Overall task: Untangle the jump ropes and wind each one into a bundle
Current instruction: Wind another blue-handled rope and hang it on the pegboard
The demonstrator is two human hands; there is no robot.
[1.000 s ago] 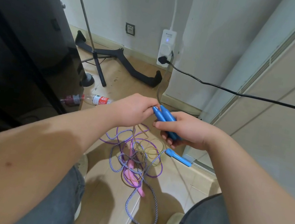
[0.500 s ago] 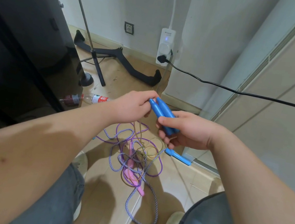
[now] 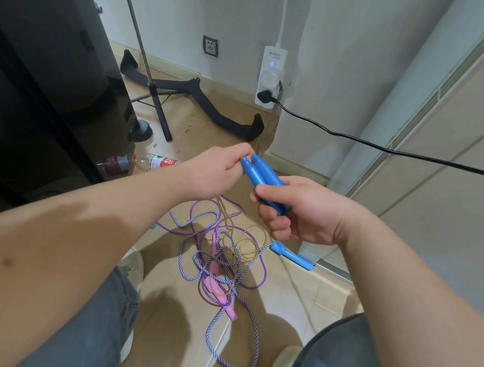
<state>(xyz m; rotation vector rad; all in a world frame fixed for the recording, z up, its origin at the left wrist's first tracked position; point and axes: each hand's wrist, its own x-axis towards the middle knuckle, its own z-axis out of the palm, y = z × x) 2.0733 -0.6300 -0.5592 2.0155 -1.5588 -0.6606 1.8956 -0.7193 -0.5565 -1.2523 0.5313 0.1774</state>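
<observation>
My right hand grips two blue jump-rope handles held side by side, their tips pointing up and left. My left hand pinches at the tip ends of those handles; what its fingers hold there is hidden. Below the hands a tangle of ropes lies on the floor: a blue-white braided rope, a thin purple rope, a thin yellowish one. Pink handles lie inside the tangle. Another blue handle lies on the floor to the right of it.
A black power cord runs from a white power strip to the right. A plastic bottle lies by the dark cabinet. A tripod stand and black bar lie behind. My knees and shoes flank the tangle.
Both hands rose slightly with the two blue handles. The left hand's fingers shifted up to the handle tips. The tangle on the floor stayed put.
</observation>
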